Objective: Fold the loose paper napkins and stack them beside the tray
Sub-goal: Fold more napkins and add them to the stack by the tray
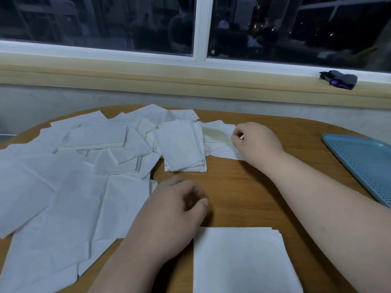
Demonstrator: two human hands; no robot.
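Several loose white paper napkins (69,187) lie spread over the left half of the wooden table (237,187). A small pile of folded napkins (179,146) sits near the middle. My right hand (254,140) reaches to the far side and pinches the edge of a crumpled, slightly stained napkin (218,140) lying right of that pile. My left hand (171,210) hovers over bare wood with fingers loosely curled, holding nothing. A flat square napkin (243,261) lies at the front edge. The blue perforated tray (364,163) sits at the right edge.
A wall and yellow window sill (190,79) run behind the table. A dark cloth object with a purple spot (338,79) rests on the sill at the right. Bare wood shows between my two arms and between my right arm and the tray.
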